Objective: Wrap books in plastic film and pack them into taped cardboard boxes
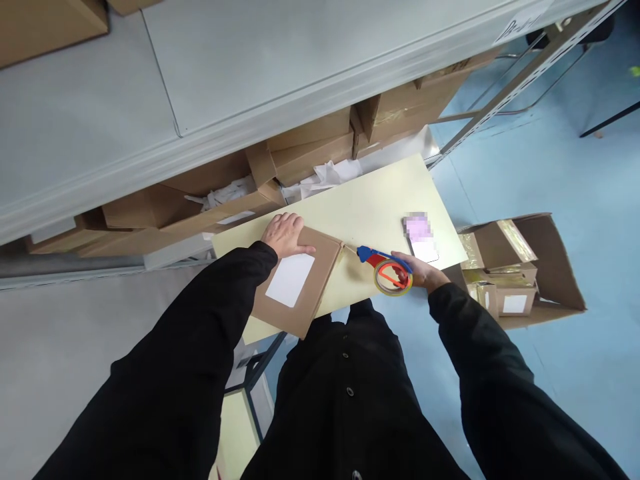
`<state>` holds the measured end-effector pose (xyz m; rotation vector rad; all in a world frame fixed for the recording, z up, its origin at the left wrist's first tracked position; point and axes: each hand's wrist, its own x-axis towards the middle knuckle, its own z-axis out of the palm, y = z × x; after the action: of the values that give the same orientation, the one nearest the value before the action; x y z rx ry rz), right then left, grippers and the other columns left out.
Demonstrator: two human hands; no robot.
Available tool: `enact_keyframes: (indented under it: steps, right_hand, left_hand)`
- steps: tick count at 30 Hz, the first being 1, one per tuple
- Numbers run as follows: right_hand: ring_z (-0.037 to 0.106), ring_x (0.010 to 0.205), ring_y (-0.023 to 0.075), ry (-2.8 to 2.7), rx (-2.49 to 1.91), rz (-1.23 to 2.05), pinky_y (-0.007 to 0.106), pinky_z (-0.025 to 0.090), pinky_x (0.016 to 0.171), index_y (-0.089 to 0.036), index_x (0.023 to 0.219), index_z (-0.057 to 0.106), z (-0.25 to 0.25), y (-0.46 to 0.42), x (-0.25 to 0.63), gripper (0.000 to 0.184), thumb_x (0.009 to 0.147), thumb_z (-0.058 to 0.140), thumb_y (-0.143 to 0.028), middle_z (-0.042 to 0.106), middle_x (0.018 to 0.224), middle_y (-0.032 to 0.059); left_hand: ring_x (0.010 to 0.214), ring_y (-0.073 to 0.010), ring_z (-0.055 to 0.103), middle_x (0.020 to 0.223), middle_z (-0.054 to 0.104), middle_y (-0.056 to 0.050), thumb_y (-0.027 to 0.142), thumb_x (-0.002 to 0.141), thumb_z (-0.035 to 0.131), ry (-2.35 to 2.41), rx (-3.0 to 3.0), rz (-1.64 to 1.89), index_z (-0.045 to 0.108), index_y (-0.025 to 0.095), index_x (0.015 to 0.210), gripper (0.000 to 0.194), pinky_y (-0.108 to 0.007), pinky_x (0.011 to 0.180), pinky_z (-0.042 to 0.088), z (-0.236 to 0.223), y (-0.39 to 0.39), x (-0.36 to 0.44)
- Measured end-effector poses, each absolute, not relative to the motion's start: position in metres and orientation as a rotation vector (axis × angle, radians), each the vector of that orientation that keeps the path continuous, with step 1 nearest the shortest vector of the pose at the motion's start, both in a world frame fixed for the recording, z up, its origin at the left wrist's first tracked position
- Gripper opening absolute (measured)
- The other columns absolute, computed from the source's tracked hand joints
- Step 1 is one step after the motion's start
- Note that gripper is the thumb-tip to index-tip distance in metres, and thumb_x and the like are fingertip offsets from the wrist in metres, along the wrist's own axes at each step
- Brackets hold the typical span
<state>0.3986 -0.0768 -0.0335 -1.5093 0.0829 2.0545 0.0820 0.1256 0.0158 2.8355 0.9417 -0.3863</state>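
Observation:
A brown cardboard box [321, 288] with a white label [291, 279] lies on the pale yellow table [375, 193]. My left hand [286, 235] rests on its far edge, fingers stretched out and pressing flat. To the right of the box, my right hand [416, 271] is wrapped round the handle of a blue and red tape dispenser [373, 257] loaded with a roll of tape. A thin strip of tape appears to run from the dispenser's tip to the box's right corner. Beyond my right hand lies a phone-like item [421, 240], partly blurred.
Behind the table, a shelf [320, 73] overhangs several open cardboard boxes [215, 207], some with white paper inside. On the blue floor at right stands a large carton [555, 267] holding smaller taped boxes. A metal rack post [500, 100] rises at the table's far right.

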Motion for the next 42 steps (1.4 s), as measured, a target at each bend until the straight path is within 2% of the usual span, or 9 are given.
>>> enact_keyframes:
  steps: [3,10,15,21,24,28,32,37,42]
  right_hand:
    - [0.068,0.067,0.0178,0.263,-1.419,2.063,0.031,0.059,0.070,-0.016,0.083,0.062,-0.029,-0.104,0.382,0.028,0.091,0.049,-0.039,0.071,0.077,0.0074]
    - [0.059,0.046,0.0125,0.373,-1.515,1.943,0.024,0.056,0.053,-0.020,0.070,0.056,-0.027,-0.156,0.373,0.023,0.089,0.055,-0.034,0.063,0.055,0.0000]
    - [0.066,0.059,0.0154,0.179,-1.415,2.041,0.027,0.059,0.065,-0.015,0.082,0.062,-0.030,-0.095,0.339,0.025,0.090,0.053,-0.037,0.071,0.071,0.0063]
    - [0.065,0.055,0.0145,-0.037,-1.464,2.056,0.025,0.058,0.060,-0.015,0.082,0.062,-0.026,-0.009,0.330,0.022,0.089,0.056,-0.036,0.070,0.065,0.0034]
    - [0.066,0.057,0.0158,-0.124,-1.507,2.160,0.027,0.058,0.060,-0.015,0.083,0.062,-0.024,0.007,0.336,0.021,0.088,0.056,-0.035,0.071,0.067,0.0047]
    - [0.067,0.058,0.0178,-0.172,-1.533,2.210,0.028,0.058,0.059,-0.016,0.082,0.062,-0.023,0.009,0.340,0.024,0.087,0.056,-0.039,0.072,0.069,0.0064]
    - [0.066,0.058,0.0166,-0.172,-1.502,2.186,0.027,0.058,0.062,-0.017,0.083,0.061,-0.029,0.002,0.337,0.022,0.086,0.059,-0.039,0.071,0.066,0.0045]
    - [0.065,0.059,0.0157,-0.147,-1.526,2.201,0.027,0.057,0.063,-0.016,0.084,0.062,-0.044,-0.011,0.341,0.029,0.085,0.058,-0.045,0.070,0.067,0.0039]
    - [0.064,0.060,0.0164,-0.146,-1.566,2.204,0.028,0.057,0.061,-0.016,0.084,0.063,-0.052,-0.025,0.355,0.036,0.082,0.061,-0.051,0.071,0.070,0.0052]
  left_hand:
    - [0.096,-0.0340,0.050,0.097,0.057,-0.018,0.077,0.074,0.044,0.965,2.823,-0.400,0.055,0.013,0.096,0.068,-0.043,0.082,0.033,0.017,0.123,0.081]
    - [0.098,-0.0353,0.052,0.098,0.059,-0.019,0.075,0.076,0.042,1.132,2.753,-0.452,0.055,0.012,0.098,0.068,-0.043,0.083,0.035,0.020,0.117,0.070]
    - [0.104,-0.0375,0.053,0.104,0.060,-0.023,0.070,0.079,0.040,1.611,2.529,-0.404,0.053,0.008,0.105,0.069,-0.044,0.086,0.037,0.016,0.107,0.049]
    - [0.110,-0.0406,0.052,0.114,0.058,-0.029,0.070,0.081,0.035,2.130,2.093,-0.291,0.048,0.002,0.119,0.079,-0.048,0.087,0.039,0.022,0.071,0.024]
    - [0.130,-0.0455,0.034,0.137,0.041,-0.032,0.076,0.069,0.050,1.705,2.414,-0.282,0.034,0.003,0.137,0.101,-0.055,0.099,0.029,0.042,0.057,0.022]
    - [0.142,-0.0421,0.009,0.155,0.016,-0.021,0.078,0.048,0.065,0.650,2.815,-0.387,0.023,0.011,0.147,0.126,-0.051,0.112,0.008,0.060,0.061,0.042]
    - [0.142,-0.0372,0.013,0.154,0.023,-0.019,0.074,0.053,0.065,0.281,2.847,-0.466,0.026,0.012,0.147,0.119,-0.046,0.113,0.004,0.045,0.079,0.067]
    - [0.133,-0.0371,0.028,0.142,0.039,-0.021,0.072,0.052,0.067,0.301,2.854,-0.452,0.034,0.011,0.143,0.114,-0.047,0.112,0.008,0.027,0.086,0.070]
    - [0.130,-0.0353,0.031,0.137,0.042,-0.019,0.071,0.054,0.066,0.340,2.831,-0.437,0.037,0.013,0.140,0.109,-0.047,0.112,0.011,0.027,0.083,0.068]
